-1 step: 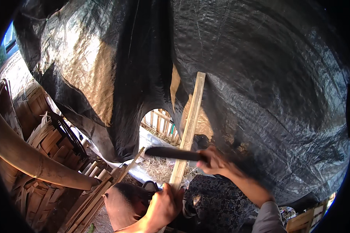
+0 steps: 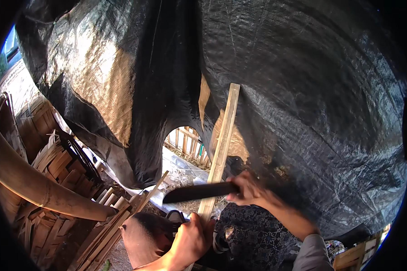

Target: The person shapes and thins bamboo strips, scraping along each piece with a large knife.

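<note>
A long pale bamboo strip (image 2: pixel 222 147) slants up and away from my lap, its far end against the dark tarp. My left hand (image 2: pixel 191 239) is closed round its near end. In my right hand (image 2: pixel 248 189) is a machete (image 2: pixel 196 192) with a broad dark blade, held by its handle. The blade lies across the strip a little beyond my left hand, its tip pointing left. Whether its edge touches the strip I cannot tell. The fingers of the right hand are somewhat blurred.
A large dark tarp (image 2: pixel 298 90) hangs in front and to the right. On the left are a thick curved bamboo pole (image 2: pixel 45 189), woven bamboo baskets (image 2: pixel 63 165) and a bundle of split bamboo strips (image 2: pixel 108 235). Straw (image 2: pixel 185 180) lies on the ground beyond my feet.
The machete blade has swung toward me along the strip, its tip dropping lower. My left hand and the bamboo strip stay nearly where they were.
</note>
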`<state>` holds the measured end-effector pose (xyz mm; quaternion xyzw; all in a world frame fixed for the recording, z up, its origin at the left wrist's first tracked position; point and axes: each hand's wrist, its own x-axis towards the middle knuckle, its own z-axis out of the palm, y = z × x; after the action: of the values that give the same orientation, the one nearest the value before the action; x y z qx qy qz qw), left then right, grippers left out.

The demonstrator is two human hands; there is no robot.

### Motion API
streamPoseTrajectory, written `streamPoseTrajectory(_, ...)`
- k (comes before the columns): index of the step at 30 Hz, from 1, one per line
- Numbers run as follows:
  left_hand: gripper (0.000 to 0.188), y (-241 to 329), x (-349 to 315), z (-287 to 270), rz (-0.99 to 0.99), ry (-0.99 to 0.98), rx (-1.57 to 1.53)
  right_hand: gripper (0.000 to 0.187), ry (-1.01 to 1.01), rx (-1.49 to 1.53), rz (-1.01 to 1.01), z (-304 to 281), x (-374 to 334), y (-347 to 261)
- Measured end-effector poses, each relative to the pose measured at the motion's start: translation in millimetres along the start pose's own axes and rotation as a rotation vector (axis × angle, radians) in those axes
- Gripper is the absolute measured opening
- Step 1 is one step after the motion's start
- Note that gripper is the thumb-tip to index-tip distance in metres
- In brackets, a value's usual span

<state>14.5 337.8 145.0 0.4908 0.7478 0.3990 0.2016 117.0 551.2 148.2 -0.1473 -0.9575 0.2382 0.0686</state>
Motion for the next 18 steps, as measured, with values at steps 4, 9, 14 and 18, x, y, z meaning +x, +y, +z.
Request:
streamPoseTrajectory(4,0.036,-2,5,-2,-0.025,0.003,0.041,0.067,-0.052,0.002,0.079,-1,13,24)
streamPoseTrajectory(9,0.036,0,7,2,0.027,0.011,0.033,0.062,0.049,0.159,0.055,10,7,24)
streamPoseTrajectory(14,0.036,2,10,4,-0.002,0.040,0.023,0.070,-0.018,-0.004,0.055,-4,19,41)
streamPoseTrajectory(18,0.034,3,12,2,-0.027,0.014,0.032,0.059,0.139,0.244,0.115,7,18,37)
